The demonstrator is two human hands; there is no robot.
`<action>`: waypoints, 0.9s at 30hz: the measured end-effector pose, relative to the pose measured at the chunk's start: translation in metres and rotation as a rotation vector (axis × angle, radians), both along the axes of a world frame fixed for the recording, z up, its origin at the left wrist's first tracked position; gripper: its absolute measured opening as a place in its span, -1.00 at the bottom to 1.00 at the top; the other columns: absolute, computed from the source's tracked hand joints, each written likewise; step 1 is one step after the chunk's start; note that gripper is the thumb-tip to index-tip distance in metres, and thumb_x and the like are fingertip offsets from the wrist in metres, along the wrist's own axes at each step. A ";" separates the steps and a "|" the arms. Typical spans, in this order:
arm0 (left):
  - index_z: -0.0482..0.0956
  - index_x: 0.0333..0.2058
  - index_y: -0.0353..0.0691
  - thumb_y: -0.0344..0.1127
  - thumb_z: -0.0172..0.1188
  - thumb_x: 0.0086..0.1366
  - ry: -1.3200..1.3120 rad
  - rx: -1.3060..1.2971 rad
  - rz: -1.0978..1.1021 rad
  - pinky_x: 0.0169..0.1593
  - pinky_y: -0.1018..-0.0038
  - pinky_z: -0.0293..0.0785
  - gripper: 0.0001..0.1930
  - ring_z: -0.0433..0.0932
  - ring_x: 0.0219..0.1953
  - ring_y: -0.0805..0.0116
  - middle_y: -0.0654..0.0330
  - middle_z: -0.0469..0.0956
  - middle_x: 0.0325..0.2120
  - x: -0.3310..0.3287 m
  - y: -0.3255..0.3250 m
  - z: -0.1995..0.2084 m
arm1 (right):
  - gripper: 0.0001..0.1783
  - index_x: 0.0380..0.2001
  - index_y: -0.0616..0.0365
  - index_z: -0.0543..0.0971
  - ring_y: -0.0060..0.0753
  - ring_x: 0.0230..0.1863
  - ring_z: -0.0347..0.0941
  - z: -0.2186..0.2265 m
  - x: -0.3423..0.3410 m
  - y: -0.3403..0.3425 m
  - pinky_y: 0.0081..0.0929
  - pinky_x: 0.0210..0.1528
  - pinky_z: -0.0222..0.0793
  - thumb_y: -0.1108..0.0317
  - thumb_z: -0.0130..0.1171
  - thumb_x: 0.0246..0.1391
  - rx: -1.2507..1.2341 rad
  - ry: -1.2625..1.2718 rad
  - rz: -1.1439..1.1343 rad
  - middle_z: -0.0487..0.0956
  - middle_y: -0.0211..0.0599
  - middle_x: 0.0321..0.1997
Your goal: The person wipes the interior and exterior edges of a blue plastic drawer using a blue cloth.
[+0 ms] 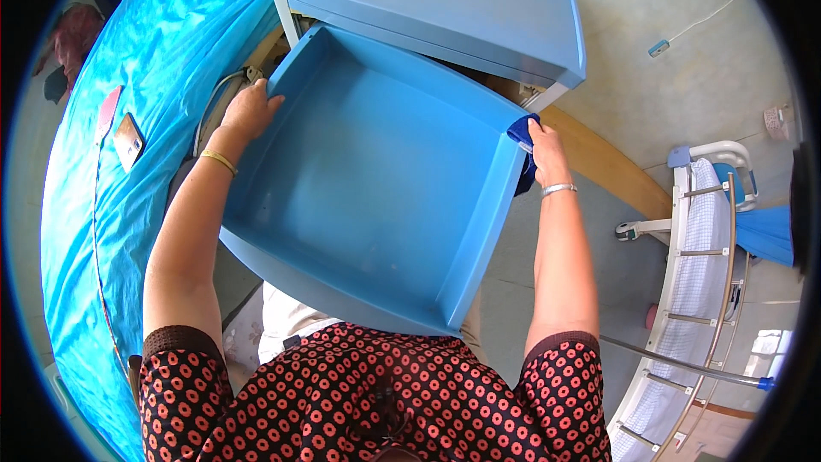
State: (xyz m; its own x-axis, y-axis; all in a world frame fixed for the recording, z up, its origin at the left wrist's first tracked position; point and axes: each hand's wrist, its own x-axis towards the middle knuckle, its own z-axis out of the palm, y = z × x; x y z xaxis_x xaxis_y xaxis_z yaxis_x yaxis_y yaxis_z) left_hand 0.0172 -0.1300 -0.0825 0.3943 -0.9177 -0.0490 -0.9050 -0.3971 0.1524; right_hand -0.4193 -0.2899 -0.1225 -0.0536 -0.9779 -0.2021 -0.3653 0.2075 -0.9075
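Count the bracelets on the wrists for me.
2. A gold bracelet sits on the left wrist, just below the left hand gripping the drawer wall. A silver bracelet sits on the right wrist, below the right hand holding a blue cloth.

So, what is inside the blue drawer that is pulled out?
Nothing shows inside the blue drawer: only its bare blue floor and walls. The left hand grips its left rim, the right hand presses a blue cloth on the right rim. Underneath is hidden.
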 end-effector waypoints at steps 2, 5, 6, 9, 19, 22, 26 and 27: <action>0.36 -0.24 -0.36 -0.11 0.01 0.23 0.005 -0.003 0.003 -0.12 0.28 0.40 -0.64 0.49 -0.24 0.05 -0.10 0.50 -0.37 -0.003 0.000 0.002 | -0.57 -0.38 0.44 0.51 -0.45 -0.44 0.40 0.005 0.001 0.002 -0.41 -0.32 0.31 0.16 0.00 0.05 0.001 -0.053 -0.030 0.53 -0.21 -0.47; 0.36 -0.24 -0.36 -0.11 0.01 0.23 0.010 0.012 -0.012 -0.12 0.29 0.40 -0.64 0.49 -0.24 0.06 -0.09 0.50 -0.37 -0.001 0.002 0.001 | -0.58 -0.41 0.44 0.51 -0.42 -0.47 0.41 0.016 0.008 -0.004 -0.38 -0.36 0.31 0.16 0.03 0.03 0.051 0.033 0.044 0.53 -0.22 -0.48; 0.36 -0.24 -0.35 -0.11 0.01 0.23 0.004 0.010 -0.007 -0.12 0.30 0.40 -0.65 0.50 -0.24 0.06 -0.09 0.50 -0.37 0.000 0.001 0.000 | -0.59 -0.39 0.40 0.51 -0.45 -0.50 0.40 0.017 0.010 -0.011 -0.42 -0.40 0.30 0.14 0.03 0.04 0.009 0.249 0.037 0.53 -0.26 -0.48; 0.37 -0.24 -0.34 -0.12 0.02 0.23 0.000 -0.004 -0.005 -0.12 0.30 0.40 -0.65 0.50 -0.25 0.07 -0.08 0.50 -0.37 0.000 0.000 -0.001 | -0.61 -0.40 0.34 0.52 -0.49 -0.53 0.38 0.014 0.013 -0.020 -0.48 -0.46 0.28 0.13 0.04 0.05 -0.021 0.307 -0.023 0.51 -0.31 -0.49; 0.37 -0.20 -0.31 -0.13 0.01 0.23 0.025 0.008 0.061 -0.11 0.29 0.41 -0.66 0.50 -0.20 0.08 -0.06 0.50 -0.31 -0.005 0.000 0.001 | -0.66 -0.29 0.34 0.46 -0.41 -0.36 0.48 -0.001 -0.004 0.035 -0.45 -0.31 0.42 0.21 -0.04 0.10 0.197 -0.362 -0.045 0.54 -0.22 -0.36; 0.38 -0.19 -0.30 -0.13 -0.01 0.24 0.022 0.017 0.062 -0.11 0.29 0.41 -0.67 0.50 -0.21 0.08 -0.05 0.51 -0.31 -0.009 -0.001 0.006 | -0.68 -0.26 0.27 0.47 -0.38 -0.30 0.47 -0.031 -0.018 0.071 -0.42 -0.26 0.41 0.21 -0.07 0.11 0.257 -0.592 -0.129 0.53 -0.23 -0.29; 0.37 -0.19 -0.30 -0.13 0.00 0.24 0.026 0.010 0.050 -0.11 0.29 0.41 -0.66 0.50 -0.22 0.09 -0.05 0.51 -0.32 0.000 -0.003 0.001 | -0.68 -0.26 0.24 0.47 -0.44 -0.27 0.45 -0.033 -0.033 0.051 -0.45 -0.22 0.40 0.20 -0.08 0.13 0.185 -0.658 -0.176 0.52 -0.30 -0.30; 0.36 -0.18 -0.30 -0.12 0.00 0.23 0.024 0.017 0.055 -0.12 0.30 0.41 -0.66 0.50 -0.22 0.08 -0.05 0.51 -0.32 -0.001 -0.004 0.000 | -0.66 -0.27 0.25 0.47 -0.45 -0.33 0.45 -0.033 -0.041 0.036 -0.48 -0.28 0.40 0.18 -0.11 0.16 0.128 -0.682 -0.136 0.52 -0.32 -0.30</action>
State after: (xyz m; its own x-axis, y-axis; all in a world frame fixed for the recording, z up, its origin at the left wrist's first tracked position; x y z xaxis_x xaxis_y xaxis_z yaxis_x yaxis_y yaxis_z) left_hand 0.0167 -0.1336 -0.0823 0.4428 -0.8936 -0.0741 -0.8779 -0.4488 0.1670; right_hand -0.4600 -0.2544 -0.1556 0.0059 -0.9377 -0.3475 0.3133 0.3317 -0.8898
